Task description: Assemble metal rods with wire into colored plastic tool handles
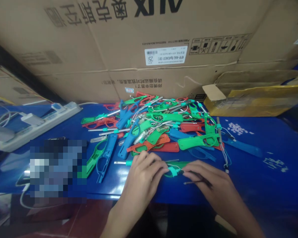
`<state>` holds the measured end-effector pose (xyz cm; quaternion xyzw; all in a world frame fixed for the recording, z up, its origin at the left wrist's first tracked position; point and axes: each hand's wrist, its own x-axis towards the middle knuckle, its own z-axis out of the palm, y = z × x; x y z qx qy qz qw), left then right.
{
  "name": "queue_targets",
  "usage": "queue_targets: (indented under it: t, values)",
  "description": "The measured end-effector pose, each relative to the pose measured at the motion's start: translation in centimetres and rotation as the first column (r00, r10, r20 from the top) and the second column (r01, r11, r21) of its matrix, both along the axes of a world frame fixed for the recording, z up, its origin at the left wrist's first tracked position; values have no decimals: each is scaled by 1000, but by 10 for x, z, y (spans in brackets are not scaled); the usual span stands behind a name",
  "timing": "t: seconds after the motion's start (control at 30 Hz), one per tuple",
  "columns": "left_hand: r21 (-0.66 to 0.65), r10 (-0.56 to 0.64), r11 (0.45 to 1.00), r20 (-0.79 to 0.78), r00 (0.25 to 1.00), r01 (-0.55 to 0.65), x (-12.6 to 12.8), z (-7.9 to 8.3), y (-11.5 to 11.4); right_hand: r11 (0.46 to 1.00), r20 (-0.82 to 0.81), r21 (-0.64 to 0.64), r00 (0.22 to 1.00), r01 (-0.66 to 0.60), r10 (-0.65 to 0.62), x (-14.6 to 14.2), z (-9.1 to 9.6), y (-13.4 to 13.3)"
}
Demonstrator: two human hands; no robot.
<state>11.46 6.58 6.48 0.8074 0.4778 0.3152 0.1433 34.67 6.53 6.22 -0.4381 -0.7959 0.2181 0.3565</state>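
My left hand [142, 177] rests on the blue table [250, 172] with its fingers curled, pinching the teal collar of a green plastic lighter handle [175, 168]. My right hand [211, 185] closes on the other end of the same green piece, and a thin dark metal rod [192, 181] sticks out leftward from under its fingers. Just beyond both hands lies a heap of green, blue, red and orange lighter handles [159, 129] with metal tubes and wires.
A big cardboard box [149, 49] stands behind the heap. A white power strip [39, 124] with plugs lies at the left. A pixelated patch [58, 170] covers something at the front left. An open yellow-lined carton [258, 94] sits at the right. Small white bits [237, 128] dot the table.
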Motion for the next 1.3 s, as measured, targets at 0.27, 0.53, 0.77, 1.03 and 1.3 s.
queue_targets:
  t: [0.27,0.53,0.77,1.03,1.3]
  values:
    - [-14,-48,999,58,997,49,-1,0,4,995,44,104,999,13,-18,1,-4,0]
    - [-86,-69,993,158,985,84,0,-7,5,999,80,42,997,0,-3,0,-6,-1]
    - [-88,-93,990,212,973,113,0,-9,9,997,119,71,993,-1,-8,0,-5,0]
    - [-117,-124,980,279,952,162,-4,-16,8,996,132,90,991,-6,-6,-1,-2,1]
    - [-154,-97,977,282,954,145,-2,-11,7,996,152,86,988,-8,-5,-1,-6,1]
